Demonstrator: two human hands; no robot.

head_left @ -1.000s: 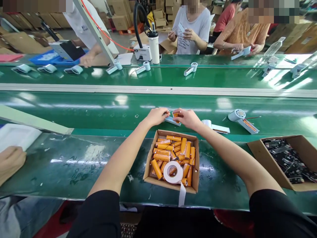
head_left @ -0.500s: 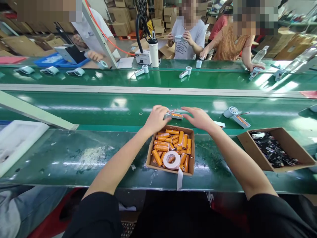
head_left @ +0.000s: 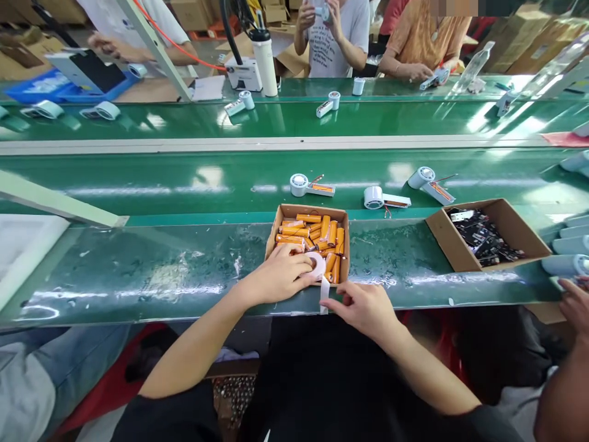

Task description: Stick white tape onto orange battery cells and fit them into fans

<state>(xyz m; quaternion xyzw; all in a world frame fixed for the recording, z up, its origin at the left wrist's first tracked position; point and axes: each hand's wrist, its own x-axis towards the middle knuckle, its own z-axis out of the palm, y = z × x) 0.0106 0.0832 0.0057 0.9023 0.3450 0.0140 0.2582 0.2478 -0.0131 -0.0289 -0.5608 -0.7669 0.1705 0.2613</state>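
My left hand [head_left: 280, 273] is closed on a roll of white tape [head_left: 316, 265], which lies on orange wrapped cylindrical batteries [head_left: 332, 233] in a small cardboard box [head_left: 346, 220]. From the roll a loose strip of tape [head_left: 324, 291] hangs over the front of the box. At this strip my right hand [head_left: 365, 310] has its thumb on the tape, with its fingers curled; the exact grip is partly hidden. Just beyond the box, a pale blue handheld fan [head_left: 299, 184] lies on the green belt, its handle exposing an orange battery and wires.
Two more open fans [head_left: 373, 197] [head_left: 422, 177] lie to the right on the belt. A cardboard box of dark circuit boards [head_left: 492, 236] stands right of the batteries. Another person's hand [head_left: 575, 301] is at the right edge. Co-workers sit across the belt; a white foam tray [head_left: 32, 245] lies left.
Both hands have left the fan on the belt and come back toward me, the left onto the tape roll, the right to its loose strip. The view has tilted down.
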